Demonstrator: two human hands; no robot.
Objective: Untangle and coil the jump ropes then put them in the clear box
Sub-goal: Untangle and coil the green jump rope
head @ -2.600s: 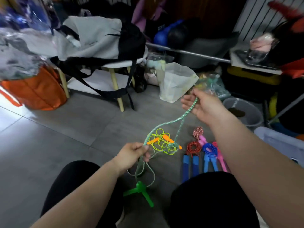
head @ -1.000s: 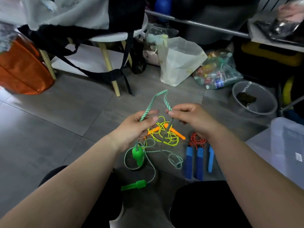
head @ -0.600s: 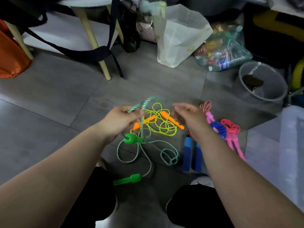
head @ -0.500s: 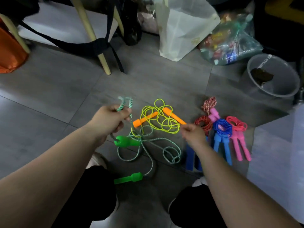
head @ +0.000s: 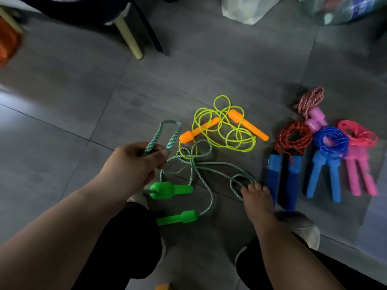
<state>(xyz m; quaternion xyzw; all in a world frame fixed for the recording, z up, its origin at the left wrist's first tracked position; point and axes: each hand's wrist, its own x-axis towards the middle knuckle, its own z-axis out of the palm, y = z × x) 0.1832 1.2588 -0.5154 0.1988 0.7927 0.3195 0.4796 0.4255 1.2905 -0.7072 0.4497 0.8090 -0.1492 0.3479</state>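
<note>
My left hand (head: 134,164) is shut on the folded end of the green-and-white braided rope (head: 201,166), and its loop stands up above my fingers. The rest of that rope lies tangled on the floor with its two green handles (head: 171,189) near my knees. The fingertips of my right hand (head: 257,204) touch a small loop of this rope on the floor; any grip is hidden. The yellow rope with orange handles (head: 222,126) lies loose, crossing the green one. A pale translucent surface (head: 377,231) at the right edge may be the clear box.
Several coiled ropes lie in a row at the right: a red one with dark blue handles (head: 291,139), a blue one (head: 330,141), a pink one (head: 356,132). A stool leg (head: 129,36), black straps and a white bag (head: 247,9) stand farther off.
My right hand let go of the rope's raised end and dropped to the loop on the floor. My left hand kept the folded end. The view tilted down.
</note>
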